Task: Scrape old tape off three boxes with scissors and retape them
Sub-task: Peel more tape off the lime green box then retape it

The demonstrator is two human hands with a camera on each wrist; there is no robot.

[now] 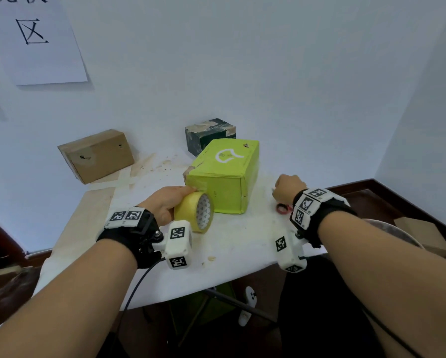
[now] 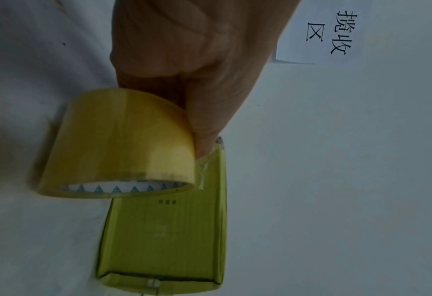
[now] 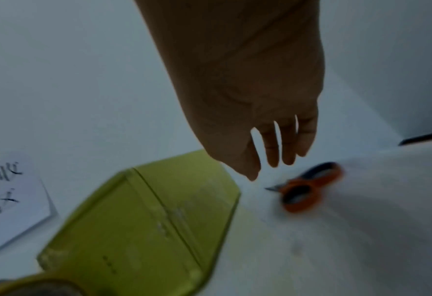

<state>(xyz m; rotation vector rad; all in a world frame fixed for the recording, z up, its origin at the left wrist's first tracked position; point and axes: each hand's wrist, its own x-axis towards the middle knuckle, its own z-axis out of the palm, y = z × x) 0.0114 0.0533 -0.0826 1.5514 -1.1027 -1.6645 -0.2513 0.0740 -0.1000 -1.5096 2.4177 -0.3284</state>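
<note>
A lime-green box [image 1: 224, 177] lies in the middle of the white table [image 1: 242, 249]. My left hand [image 1: 170, 202] grips a yellow tape roll [image 1: 194, 215] held against the box's near-left corner. In the left wrist view the roll [image 2: 118, 144] touches the green box [image 2: 166, 236], with a fingertip of that hand [image 2: 184, 80] at the corner. My right hand [image 1: 287, 188] hovers right of the box, above orange-handled scissors [image 1: 284, 209]. The right wrist view shows its fingers [image 3: 273, 152] straight and holding nothing, just over the scissors [image 3: 308, 188]. A brown box [image 1: 96, 156] and a dark green box [image 1: 209, 134] stand by the wall.
A paper sign [image 1: 36, 40] hangs on the wall at the upper left. Peeled tape scraps and stains [image 1: 149, 164] lie between the brown box and the green one. A white controller [image 1: 249, 303] hangs below the table's front edge. A round rim and cardboard [image 1: 423, 233] sit at the right.
</note>
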